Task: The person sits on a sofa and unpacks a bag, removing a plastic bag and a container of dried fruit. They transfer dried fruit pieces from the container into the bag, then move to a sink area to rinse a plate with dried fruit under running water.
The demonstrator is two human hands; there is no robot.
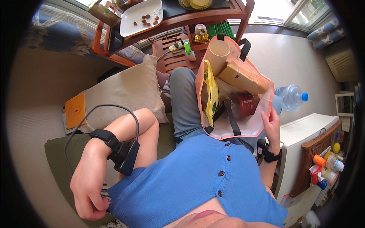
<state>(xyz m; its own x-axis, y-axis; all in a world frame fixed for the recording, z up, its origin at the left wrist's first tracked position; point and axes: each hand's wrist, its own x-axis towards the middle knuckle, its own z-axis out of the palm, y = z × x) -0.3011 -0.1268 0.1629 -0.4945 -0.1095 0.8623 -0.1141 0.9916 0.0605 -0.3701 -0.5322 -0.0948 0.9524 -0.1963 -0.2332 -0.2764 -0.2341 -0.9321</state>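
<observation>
A pink-rimmed shopping bag (260, 131) with black handles stands open by my lap. My right hand (270, 123) holds its right rim, thumb and fingers around the edge. Inside the bag are a cardboard tube (219, 57), a brown cardboard box (243, 77), a yellow packet (211, 93) and a dark red package (246, 105). My left hand (90, 182) is down beside my blue cardigan (171, 178), far from the bag. Its fingers are curled in next to a patterned cloth, and what they hold, if anything, is hidden.
Ahead stands a wooden cart (171, 28) bearing a white tray (131, 26) with small brown pieces. A large water bottle (292, 97) is right of the bag, near a white cabinet (304, 129). A beige cushion (121, 85) and orange book (75, 111) lie at left.
</observation>
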